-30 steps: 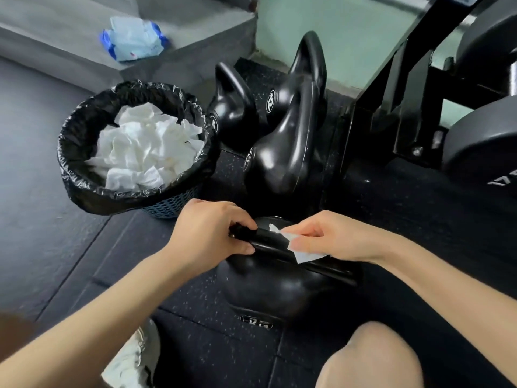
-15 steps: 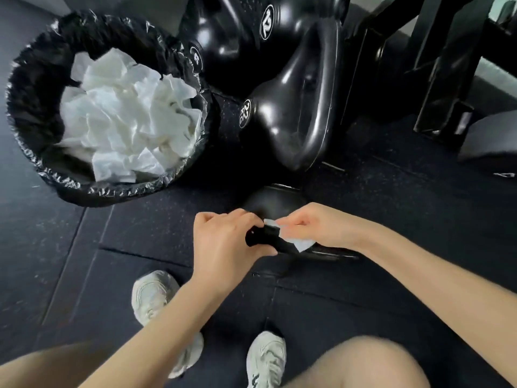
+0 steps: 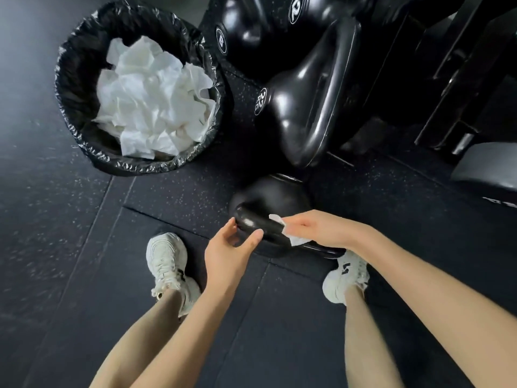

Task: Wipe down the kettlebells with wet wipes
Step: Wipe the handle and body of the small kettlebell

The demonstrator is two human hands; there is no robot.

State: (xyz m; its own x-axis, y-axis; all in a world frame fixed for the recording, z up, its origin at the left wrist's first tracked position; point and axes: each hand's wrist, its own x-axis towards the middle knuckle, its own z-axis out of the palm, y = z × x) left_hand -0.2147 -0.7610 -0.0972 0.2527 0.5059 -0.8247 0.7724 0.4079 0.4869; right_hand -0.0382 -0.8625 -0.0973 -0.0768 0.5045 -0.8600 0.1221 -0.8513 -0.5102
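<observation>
A black kettlebell (image 3: 270, 197) stands on the rubber floor between my feet, its glossy handle (image 3: 251, 222) toward me. My right hand (image 3: 321, 229) presses a white wet wipe (image 3: 291, 238) around the middle of that handle. My left hand (image 3: 230, 252) is at the handle's left end, fingers and thumb spread apart and only lightly touching it. Behind stand a larger kettlebell (image 3: 305, 105) marked 22 and two more kettlebells (image 3: 251, 29) at the top edge.
A bin (image 3: 72, 88) lined with a black bag, full of crumpled white wipes (image 3: 152, 99), stands at the upper left. A black rack frame (image 3: 447, 93) and a weight plate (image 3: 486, 169) crowd the right. My white shoes (image 3: 167, 264) flank the kettlebell.
My left hand has loosened from gripping the handle's left end to open fingers. The camera has tilted further down, so both feet show. The right hand keeps the wipe on the handle.
</observation>
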